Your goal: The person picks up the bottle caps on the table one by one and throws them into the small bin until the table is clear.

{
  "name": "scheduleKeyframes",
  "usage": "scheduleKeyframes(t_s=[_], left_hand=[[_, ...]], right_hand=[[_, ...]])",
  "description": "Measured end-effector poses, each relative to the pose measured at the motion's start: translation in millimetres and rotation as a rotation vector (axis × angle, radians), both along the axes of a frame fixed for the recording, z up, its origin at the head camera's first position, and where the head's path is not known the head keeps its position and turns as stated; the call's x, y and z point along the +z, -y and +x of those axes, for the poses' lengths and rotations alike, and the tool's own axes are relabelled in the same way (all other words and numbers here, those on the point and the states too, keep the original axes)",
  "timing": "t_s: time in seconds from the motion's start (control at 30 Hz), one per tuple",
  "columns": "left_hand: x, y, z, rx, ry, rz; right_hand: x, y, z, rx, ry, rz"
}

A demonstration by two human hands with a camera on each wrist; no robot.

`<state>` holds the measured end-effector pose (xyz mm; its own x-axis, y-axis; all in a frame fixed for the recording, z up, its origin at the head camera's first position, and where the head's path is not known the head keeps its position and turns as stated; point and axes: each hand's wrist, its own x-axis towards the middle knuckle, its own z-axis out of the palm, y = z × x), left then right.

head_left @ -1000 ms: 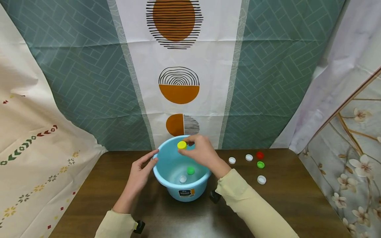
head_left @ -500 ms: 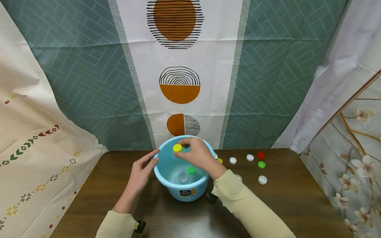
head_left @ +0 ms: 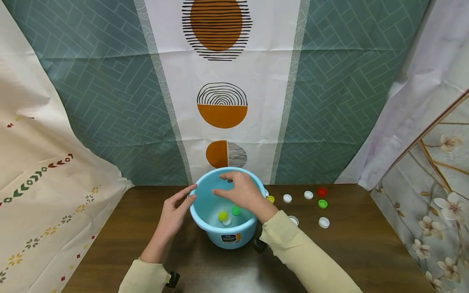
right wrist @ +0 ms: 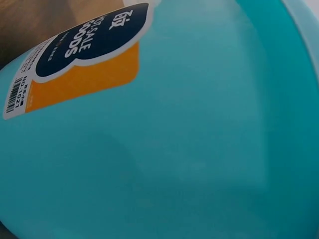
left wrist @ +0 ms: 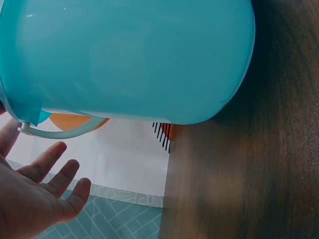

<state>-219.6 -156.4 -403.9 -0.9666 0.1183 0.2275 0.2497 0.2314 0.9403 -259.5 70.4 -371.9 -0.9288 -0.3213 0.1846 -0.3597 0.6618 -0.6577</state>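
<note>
A light blue plastic bucket (head_left: 230,240) stands upright on the table, its label and handle visible in the wrist views. Inside, a yellow bottle cap (head_left: 222,216), a green bottle cap (head_left: 236,210) and a whitish cap (head_left: 227,221) lie at the bottom. My left hand (head_left: 173,211) touches the bucket's left rim with thumb and forefinger; the left wrist view shows its other fingers spread loosely beside the handle (left wrist: 62,133). Over the bucket's mouth, my right hand (head_left: 243,191) hovers with thumb and fingers apart, holding nothing. The right wrist view has only the bucket's side (right wrist: 174,149).
Several more caps lie to the bucket's right: white (head_left: 287,198), red (head_left: 321,191), green (head_left: 323,204) and, partly hidden behind the right hand, yellow (head_left: 270,199). Dark wood tabletop (head_left: 216,272) surrounds them. Patterned cloth (head_left: 322,122) hangs behind the table.
The right hand moved slightly left and let go of the yellow cap, which dropped to the bucket's bottom by the whitish one. The left hand stayed at the rim.
</note>
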Motion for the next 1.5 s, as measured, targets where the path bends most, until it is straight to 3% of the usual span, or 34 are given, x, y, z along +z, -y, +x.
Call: scheduleKeyframes(t_s=[0.53, 0.83, 1.0, 1.13, 1.3, 1.5], left_hand=[[-1.3, -0.1, -0.3, 0.001, -0.001, 0.008], [1.5, -2.4, 1.4, 0.037, 0.009, -0.009], [-1.9, -1.8, -0.9, 0.036, 0.021, 0.008], [-13.9, 2.5, -7.7, 0.029, 0.018, 0.025], [-27.5, 6.1, -15.4, 0.032, -0.008, 0.014], [-30.4, 6.6, -18.4, 0.038, -0.007, 0.014]], right_hand=[[2.3, -12.5, -1.4, -0.048, 0.012, -0.026], [6.3, -38.1, -1.6, -0.132, -0.029, -0.145], [7.5, -62.4, -1.3, -0.174, -0.119, -0.148], [5.7, -89.8, -0.3, -0.230, -0.178, -0.133], [-0.4, -129.4, 2.3, -0.329, -0.199, -0.137], [-15.6, -173.8, 4.4, -0.421, -0.199, -0.128]])
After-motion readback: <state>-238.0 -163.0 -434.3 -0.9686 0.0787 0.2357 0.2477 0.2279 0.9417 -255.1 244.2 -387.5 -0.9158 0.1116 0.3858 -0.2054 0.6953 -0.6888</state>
